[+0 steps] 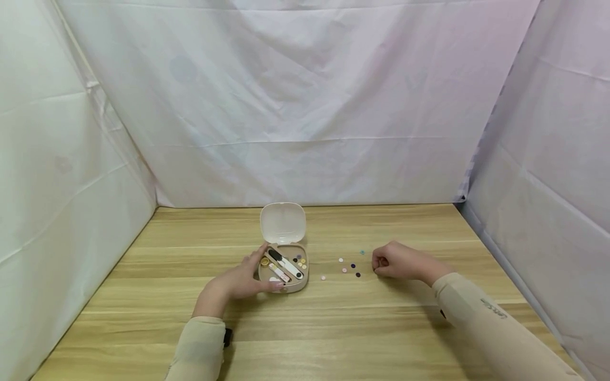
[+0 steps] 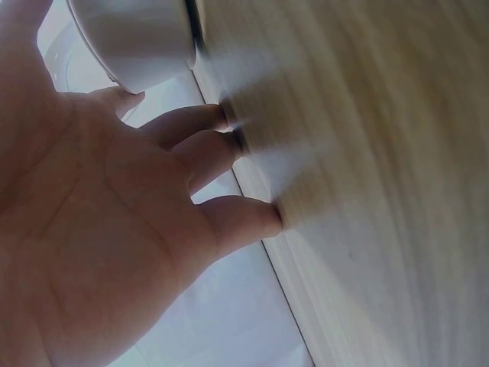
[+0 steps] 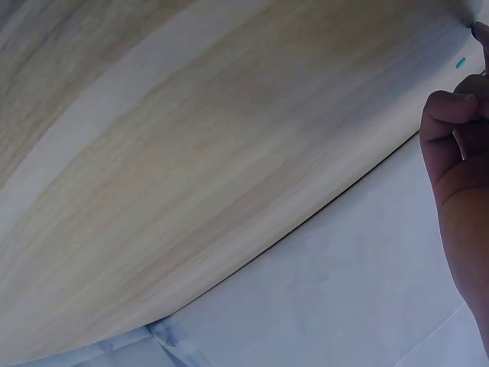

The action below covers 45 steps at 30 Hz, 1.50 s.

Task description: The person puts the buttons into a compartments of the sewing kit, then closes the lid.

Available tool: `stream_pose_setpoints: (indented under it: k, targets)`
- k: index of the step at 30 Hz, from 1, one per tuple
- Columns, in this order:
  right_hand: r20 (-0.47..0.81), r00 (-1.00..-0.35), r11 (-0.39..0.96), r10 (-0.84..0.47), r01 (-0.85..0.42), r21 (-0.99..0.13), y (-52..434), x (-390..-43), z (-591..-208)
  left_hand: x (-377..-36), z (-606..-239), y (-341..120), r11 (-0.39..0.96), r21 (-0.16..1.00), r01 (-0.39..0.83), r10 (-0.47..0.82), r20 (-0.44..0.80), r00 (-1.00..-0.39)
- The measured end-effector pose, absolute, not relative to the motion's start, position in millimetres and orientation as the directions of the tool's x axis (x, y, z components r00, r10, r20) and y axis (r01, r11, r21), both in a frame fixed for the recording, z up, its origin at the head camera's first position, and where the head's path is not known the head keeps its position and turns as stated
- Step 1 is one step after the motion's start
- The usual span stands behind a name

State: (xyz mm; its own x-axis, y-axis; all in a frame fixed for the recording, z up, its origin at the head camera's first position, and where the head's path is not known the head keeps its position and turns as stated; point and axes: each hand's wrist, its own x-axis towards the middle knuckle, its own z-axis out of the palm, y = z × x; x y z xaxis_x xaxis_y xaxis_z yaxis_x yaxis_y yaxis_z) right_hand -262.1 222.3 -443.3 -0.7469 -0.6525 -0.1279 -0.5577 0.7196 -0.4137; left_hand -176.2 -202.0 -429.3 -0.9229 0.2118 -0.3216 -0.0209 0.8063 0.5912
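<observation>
While its lid [image 1: 283, 223] stands raised at the far side, the case [image 1: 296, 287] sits on the bench [image 1: 305, 338], a black-and-white tool [image 1: 288, 266] and several small buttons [image 1: 303, 261] inside. Left hand [image 1: 240, 279]: grips the case, thumb at the front, index finger at the far left corner; other fingertips on the bench. Loose buttons [image 1: 353, 266] lie scattered between case and right hand [image 1: 397, 260]. Right fingers curled in, near a teal button [image 1: 362, 252]; cannot tell whether anything is pinched.
</observation>
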Motion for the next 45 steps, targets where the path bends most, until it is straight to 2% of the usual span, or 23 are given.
stream_pose_setpoints:
  k: [8,13,20,29,39,45]
  targets:
    - [-0.136,-0.727,0.696,-0.673,-0.561,-0.447,224,-259,-442,-176,-429,-201,0.807,0.590,-0.024,0.209,-0.324,-0.922]
    - [-0.109,-0.728,0.687,-0.676,-0.570,-0.450,225,-258,-442,-176,-429,-202,0.803,0.596,-0.028,0.209,-0.325,-0.922]
    - [-0.136,-0.733,0.690,-0.666,-0.536,-0.487,224,-257,-441,-176,-429,-201,0.809,0.588,-0.025,0.206,-0.322,-0.924]
    - [-0.149,-0.740,0.701,-0.656,-0.525,-0.482,221,-256,-447,-177,-430,-201,0.815,0.578,-0.033,0.197,-0.331,-0.923]
    - [-0.075,-0.719,0.681,-0.691,-0.612,-0.401,218,-255,-450,-176,-429,-201,0.805,0.591,-0.038,0.199,-0.331,-0.923]
    - [-0.052,-0.715,0.671,-0.697,-0.625,-0.400,214,-255,-449,-176,-429,-202,0.803,0.595,-0.038,0.199,-0.328,-0.924]
